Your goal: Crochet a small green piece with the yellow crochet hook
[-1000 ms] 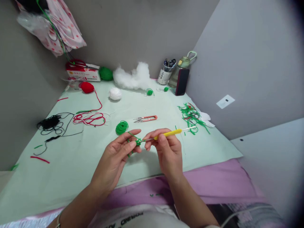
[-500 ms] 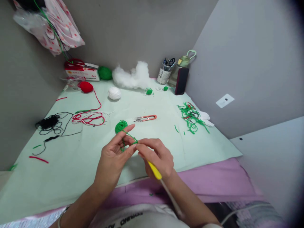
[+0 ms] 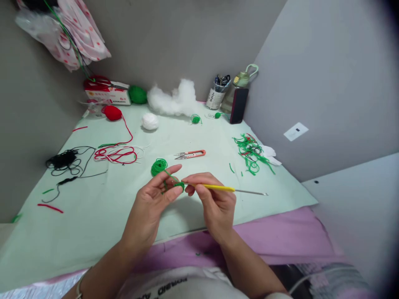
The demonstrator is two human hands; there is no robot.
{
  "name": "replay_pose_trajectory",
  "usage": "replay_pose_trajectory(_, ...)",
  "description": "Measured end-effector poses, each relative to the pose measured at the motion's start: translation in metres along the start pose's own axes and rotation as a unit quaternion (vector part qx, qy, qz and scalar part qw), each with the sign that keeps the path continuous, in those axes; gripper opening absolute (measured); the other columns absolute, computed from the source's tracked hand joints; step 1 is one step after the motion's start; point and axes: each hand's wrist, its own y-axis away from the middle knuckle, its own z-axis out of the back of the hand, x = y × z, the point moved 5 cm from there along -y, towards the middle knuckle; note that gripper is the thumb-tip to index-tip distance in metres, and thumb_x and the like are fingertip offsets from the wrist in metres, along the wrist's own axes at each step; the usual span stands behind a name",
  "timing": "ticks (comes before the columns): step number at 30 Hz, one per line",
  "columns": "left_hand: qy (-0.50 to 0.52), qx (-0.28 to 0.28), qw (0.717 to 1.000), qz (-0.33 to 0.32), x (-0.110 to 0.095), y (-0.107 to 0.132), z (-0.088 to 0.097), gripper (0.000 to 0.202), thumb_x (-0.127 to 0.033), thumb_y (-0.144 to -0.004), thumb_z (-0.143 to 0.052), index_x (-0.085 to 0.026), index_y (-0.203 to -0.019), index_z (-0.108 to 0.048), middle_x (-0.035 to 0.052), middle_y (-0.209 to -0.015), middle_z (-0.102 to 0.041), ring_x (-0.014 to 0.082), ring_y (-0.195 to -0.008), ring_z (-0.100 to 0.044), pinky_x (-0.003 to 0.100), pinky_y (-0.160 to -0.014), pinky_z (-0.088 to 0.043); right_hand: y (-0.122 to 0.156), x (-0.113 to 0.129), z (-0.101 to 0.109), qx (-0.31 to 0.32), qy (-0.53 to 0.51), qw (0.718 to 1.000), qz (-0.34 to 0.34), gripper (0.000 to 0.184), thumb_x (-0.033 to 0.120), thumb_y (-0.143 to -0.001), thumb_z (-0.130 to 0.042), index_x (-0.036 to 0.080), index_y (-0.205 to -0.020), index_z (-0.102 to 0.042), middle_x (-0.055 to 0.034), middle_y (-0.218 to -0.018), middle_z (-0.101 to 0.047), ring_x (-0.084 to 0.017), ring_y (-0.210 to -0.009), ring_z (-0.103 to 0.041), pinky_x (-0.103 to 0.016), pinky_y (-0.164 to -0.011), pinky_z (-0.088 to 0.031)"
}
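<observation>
My left hand (image 3: 152,203) pinches a small green crochet piece (image 3: 178,185) between thumb and fingers, with green yarn looped over the forefinger. That yarn runs back to a small green coil (image 3: 158,166) on the mat. My right hand (image 3: 215,203) grips a crochet hook (image 3: 224,189) by its yellow handle, the metal end pointing right and the tip at the green piece. Both hands hover above the front middle of the pale green mat (image 3: 102,207).
Orange thread snips (image 3: 191,155) lie just beyond my hands. Green yarn scraps (image 3: 251,153) are at the right, red yarn (image 3: 116,154) and black yarn (image 3: 64,160) at the left. White stuffing (image 3: 173,99), a pen cup (image 3: 218,93), a phone (image 3: 238,106) and a bottle (image 3: 241,81) line the back.
The hook swung from pointing down towards my lap to lying level, pointing right, with its tip back at the green piece. My left hand stayed put, holding the piece.
</observation>
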Motion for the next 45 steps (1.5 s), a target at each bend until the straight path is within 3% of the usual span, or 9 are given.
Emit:
replay_pose_trajectory(5,0.097,0.052,0.989,0.096,0.011,-0.004,-0.005,0.042,-0.033,-0.073,-0.096,-0.024,-0.113,-0.087,0.0008,-0.088,-0.073,0.0125,-0.083,-0.065,0.022,-0.083,-0.055,0.007,0.012,0.001,0.045,0.157,0.978,0.132,0.030,0.011,-0.100,-0.063,0.029,-0.118,-0.080,-0.0084,-0.112,-0.080,-0.021,-0.099,-0.075,-0.035,-0.083,-0.065)
replay_pose_trajectory(7,0.124,0.056,0.982,0.128,0.012,-0.006,-0.005,0.039,-0.031,-0.069,-0.098,-0.019,-0.105,-0.088,0.0018,-0.088,-0.073,0.0116,-0.078,-0.064,0.022,-0.080,-0.056,0.002,0.009,0.010,0.008,0.100,0.992,0.081,0.026,0.013,-0.102,-0.062,0.028,-0.113,-0.080,-0.0067,-0.100,-0.079,-0.019,-0.088,-0.074,-0.033,-0.075,-0.063)
replay_pose_trajectory(11,0.087,0.032,0.991,0.092,0.006,-0.006,0.000,0.033,-0.027,-0.070,-0.096,-0.022,-0.102,-0.089,0.0004,-0.085,-0.074,0.0124,-0.082,-0.065,0.022,-0.083,-0.054,-0.006,-0.005,0.015,-0.034,-0.066,0.995,-0.068,0.019,0.028,-0.104,-0.064,0.024,-0.098,-0.081,-0.0047,-0.089,-0.076,-0.015,-0.069,-0.068,-0.031,-0.061,-0.059)
replay_pose_trajectory(15,0.029,0.045,0.997,0.054,0.002,-0.002,-0.002,0.036,-0.027,-0.076,-0.093,-0.029,-0.112,-0.087,0.0003,-0.090,-0.076,0.0156,-0.095,-0.065,0.025,-0.094,-0.049,-0.007,-0.008,0.005,0.009,-0.078,0.994,-0.079,0.016,0.031,-0.102,-0.069,0.024,-0.099,-0.083,-0.0061,-0.097,-0.081,-0.017,-0.082,-0.073,-0.031,-0.069,-0.061)
replay_pose_trajectory(26,-0.031,0.031,0.998,0.039,0.000,0.000,0.006,0.030,-0.035,-0.082,-0.089,-0.029,-0.112,-0.088,0.0025,-0.093,-0.071,0.0195,-0.098,-0.058,0.031,-0.095,-0.043,-0.006,-0.020,0.008,0.003,-0.225,0.962,-0.157,0.019,0.034,-0.105,-0.064,0.021,-0.098,-0.077,-0.0042,-0.090,-0.083,-0.012,-0.067,-0.074,-0.026,-0.066,-0.063)
replay_pose_trajectory(30,-0.038,0.029,0.998,0.035,-0.001,0.001,0.006,0.028,-0.036,-0.085,-0.087,-0.030,-0.112,-0.087,0.0013,-0.090,-0.069,0.0182,-0.094,-0.057,0.030,-0.092,-0.044,-0.004,-0.009,0.010,-0.003,-0.146,0.983,-0.114,0.021,0.032,-0.107,-0.059,0.020,-0.100,-0.075,-0.0060,-0.093,-0.083,-0.015,-0.071,-0.076,-0.029,-0.066,-0.065)
replay_pose_trajectory(34,-0.050,0.025,0.998,0.006,-0.003,0.002,0.006,0.025,-0.035,-0.085,-0.087,-0.031,-0.109,-0.088,-0.0006,-0.087,-0.067,0.0153,-0.090,-0.058,0.026,-0.090,-0.046,0.001,0.008,0.011,0.013,-0.010,1.000,0.003,0.022,0.021,-0.108,-0.053,0.024,-0.113,-0.075,-0.0060,-0.101,-0.081,-0.015,-0.079,-0.076,-0.031,-0.072,-0.065)
replay_pose_trajectory(38,-0.051,0.015,0.998,-0.021,0.000,0.001,0.008,0.031,-0.031,-0.080,-0.092,-0.034,-0.110,-0.087,-0.0017,-0.088,-0.067,0.0150,-0.091,-0.061,0.025,-0.088,-0.049,0.005,0.019,0.005,0.049,0.084,0.990,0.107,0.024,0.015,-0.107,-0.053,0.024,-0.118,-0.072,-0.0077,-0.101,-0.082,-0.020,-0.095,-0.078,-0.036,-0.080,-0.066)
replay_pose_trajectory(45,-0.104,-0.038,0.990,-0.085,0.001,0.003,0.012,0.034,-0.027,-0.082,-0.090,-0.030,-0.116,-0.085,-0.0012,-0.088,-0.069,0.0168,-0.091,-0.062,0.026,-0.089,-0.050,0.010,0.018,0.001,0.055,0.163,0.970,0.171,0.028,0.013,-0.104,-0.053,0.023,-0.125,-0.069,-0.0090,-0.101,-0.083,-0.022,-0.094,-0.080,-0.036,-0.078,-0.067)
